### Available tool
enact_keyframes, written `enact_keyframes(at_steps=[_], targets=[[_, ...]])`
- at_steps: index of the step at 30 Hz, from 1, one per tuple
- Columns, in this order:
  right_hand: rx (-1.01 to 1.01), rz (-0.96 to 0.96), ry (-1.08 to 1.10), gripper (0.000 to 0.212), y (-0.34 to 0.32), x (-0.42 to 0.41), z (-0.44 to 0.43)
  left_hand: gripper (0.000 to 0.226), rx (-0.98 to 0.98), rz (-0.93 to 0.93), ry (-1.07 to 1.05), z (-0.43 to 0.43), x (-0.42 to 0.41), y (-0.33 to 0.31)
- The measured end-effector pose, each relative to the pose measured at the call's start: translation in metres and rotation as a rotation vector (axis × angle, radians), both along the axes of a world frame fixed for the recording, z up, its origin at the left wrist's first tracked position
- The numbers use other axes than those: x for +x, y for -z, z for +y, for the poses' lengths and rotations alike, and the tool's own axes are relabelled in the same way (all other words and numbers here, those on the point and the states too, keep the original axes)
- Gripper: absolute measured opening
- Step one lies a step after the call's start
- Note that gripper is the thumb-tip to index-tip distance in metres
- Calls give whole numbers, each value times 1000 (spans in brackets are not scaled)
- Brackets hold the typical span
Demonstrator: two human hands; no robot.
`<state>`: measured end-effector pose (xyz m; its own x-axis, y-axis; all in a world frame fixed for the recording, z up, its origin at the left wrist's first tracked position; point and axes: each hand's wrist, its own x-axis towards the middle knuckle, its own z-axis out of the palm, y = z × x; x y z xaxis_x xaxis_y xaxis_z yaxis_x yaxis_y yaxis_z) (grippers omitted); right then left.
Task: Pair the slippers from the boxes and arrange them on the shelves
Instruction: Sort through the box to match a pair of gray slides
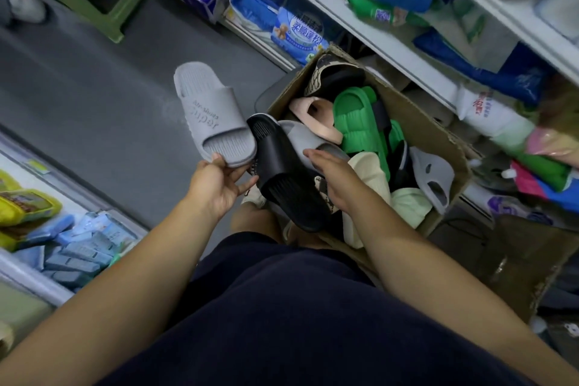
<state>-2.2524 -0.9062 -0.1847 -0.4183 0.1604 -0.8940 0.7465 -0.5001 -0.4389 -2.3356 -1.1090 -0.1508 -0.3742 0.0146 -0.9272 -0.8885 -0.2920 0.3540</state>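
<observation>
1. The left grip (216,185) pinches the grey slipper (213,113) by its toe edge. It holds the slipper out over the floor (94,97), beside the box rather than above it. I judge it is being kept apart as the half-pair awaiting its mate.
2. The right grip (332,178) reaches into the cardboard box (438,138), with its fingers laid over a second grey slipper (305,138). The thumb is hidden, so I cannot tell whether this grip has closed on it.
3. That second one matches the first in colour, so it is probably the partner. The black slipper (282,178) lies partly across it at the box's near edge and may need nudging aside first.
4. All the slippers look like moulded, matte foam. The held grey one has a ribbed footbed and a broad strap with raised lettering. The black one is ribbed too. The green slipper (357,122) is thick-soled and grooved, and the pink slipper (313,116) is smoother.
5. The box is corrugated card with its flaps splayed, heaped with loose singles. It stands against the white shelves (376,37), which carry soft packets. I see no slippers on the shelves.
</observation>
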Motion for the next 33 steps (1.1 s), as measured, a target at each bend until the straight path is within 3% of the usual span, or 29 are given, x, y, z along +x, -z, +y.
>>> enact_keyframes(at_steps=[2, 6, 12, 23, 29, 33], targets=[[-4, -21, -9, 33, 4, -9, -5, 33, -15, 8, 28, 0, -3, 1], [166, -3, 30, 11, -2, -9, -7, 33, -6, 17, 56, -1, -6, -3], [376, 126, 80, 19, -20, 24, -5, 35, 56, 38, 83, -8, 5, -16], [522, 244, 77, 20, -72, 33, 12, 35, 59, 42, 182, 1, -7, -39], [514, 258, 302, 11, -97, 48, 37, 27, -8, 171, 465, 30, -19, -48], [261, 398, 691, 10, -123, 60, 58, 23, 13, 186, 680, 51, -19, -53]])
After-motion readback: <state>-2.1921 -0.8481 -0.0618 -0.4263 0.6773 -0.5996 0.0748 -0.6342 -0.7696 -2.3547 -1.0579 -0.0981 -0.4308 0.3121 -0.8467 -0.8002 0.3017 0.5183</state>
